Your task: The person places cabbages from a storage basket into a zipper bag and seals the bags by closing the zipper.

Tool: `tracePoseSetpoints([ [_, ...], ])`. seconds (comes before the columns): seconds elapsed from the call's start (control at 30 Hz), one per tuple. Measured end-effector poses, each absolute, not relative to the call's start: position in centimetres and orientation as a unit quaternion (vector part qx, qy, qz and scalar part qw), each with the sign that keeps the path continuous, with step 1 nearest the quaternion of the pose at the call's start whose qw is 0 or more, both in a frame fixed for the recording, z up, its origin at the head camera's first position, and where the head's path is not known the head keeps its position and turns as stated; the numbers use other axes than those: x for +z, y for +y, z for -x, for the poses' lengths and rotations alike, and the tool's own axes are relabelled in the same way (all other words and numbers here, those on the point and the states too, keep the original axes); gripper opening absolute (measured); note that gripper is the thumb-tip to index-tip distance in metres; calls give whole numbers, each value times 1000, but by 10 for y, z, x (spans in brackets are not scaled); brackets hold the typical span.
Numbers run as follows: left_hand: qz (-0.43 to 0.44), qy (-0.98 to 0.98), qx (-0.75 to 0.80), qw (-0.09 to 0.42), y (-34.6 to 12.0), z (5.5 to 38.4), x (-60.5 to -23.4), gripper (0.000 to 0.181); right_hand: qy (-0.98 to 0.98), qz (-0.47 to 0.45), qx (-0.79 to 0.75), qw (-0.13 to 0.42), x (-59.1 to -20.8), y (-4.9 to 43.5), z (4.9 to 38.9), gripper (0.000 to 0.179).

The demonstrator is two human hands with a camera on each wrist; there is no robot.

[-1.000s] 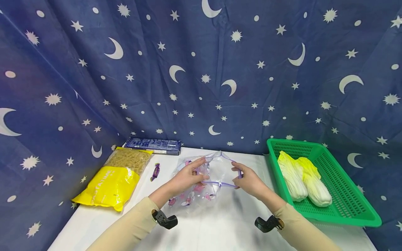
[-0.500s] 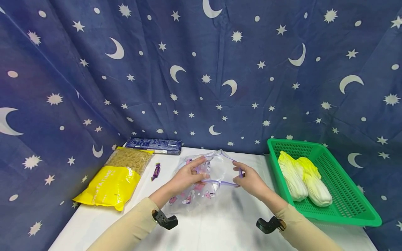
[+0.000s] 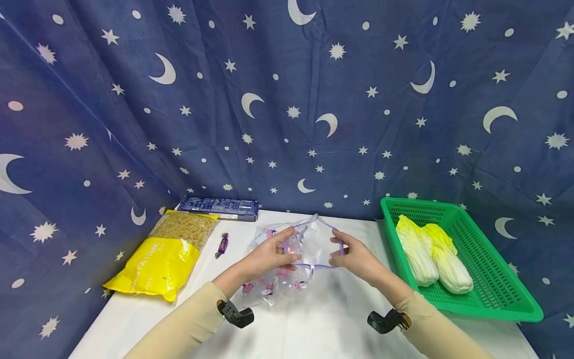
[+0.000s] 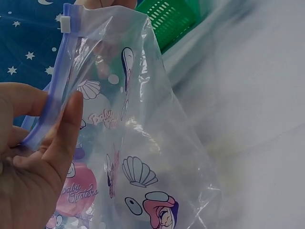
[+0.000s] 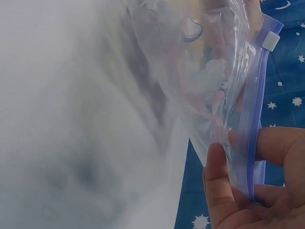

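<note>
A clear plastic zip bag [image 3: 271, 289] with pink cartoon prints is held up over the middle of the white table. Its purple-edged mouth is spread apart between the two hands. My left hand [image 3: 271, 254] pinches the left side of the rim, with fingers inside the mouth and thumb near the closer edge. On the other side my right hand [image 3: 358, 258] grips the right end of the purple zip edge. A white slider [image 4: 65, 24] sits on the zip between the hands, and the right wrist view shows that slider [image 5: 270, 41] too. The bag's lower part droops to the left.
A yellow bag of pasta [image 3: 163, 267] lies at the left, beside a small purple wrapped candy [image 3: 221, 245]. Behind them is a flat blue box [image 3: 219, 208]. At the right a green basket [image 3: 506, 314] holds two napa cabbages [image 3: 453, 274]. A starry blue curtain [image 3: 287, 124] hangs behind.
Both hands keep their hold on the bag and hardly move. The near rim of the bag's mouth and its slider dip slightly lower between the hands.
</note>
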State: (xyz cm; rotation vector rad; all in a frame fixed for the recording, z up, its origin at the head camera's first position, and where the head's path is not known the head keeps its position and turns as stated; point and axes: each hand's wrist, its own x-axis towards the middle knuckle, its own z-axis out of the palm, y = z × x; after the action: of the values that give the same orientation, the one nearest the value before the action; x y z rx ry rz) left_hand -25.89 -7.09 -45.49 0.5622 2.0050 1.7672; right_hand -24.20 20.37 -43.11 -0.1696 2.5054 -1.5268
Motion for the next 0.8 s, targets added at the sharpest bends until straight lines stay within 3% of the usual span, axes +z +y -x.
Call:
tracePoseSetpoints([
  [0.43,-194,716,637,212,-67,255,-460,79,853,48,-509,101,-428,204,235,83],
  [0.8,-200,722,627,215,-65,254,-463,86,857,74,-498,105,-392,232,226,72],
])
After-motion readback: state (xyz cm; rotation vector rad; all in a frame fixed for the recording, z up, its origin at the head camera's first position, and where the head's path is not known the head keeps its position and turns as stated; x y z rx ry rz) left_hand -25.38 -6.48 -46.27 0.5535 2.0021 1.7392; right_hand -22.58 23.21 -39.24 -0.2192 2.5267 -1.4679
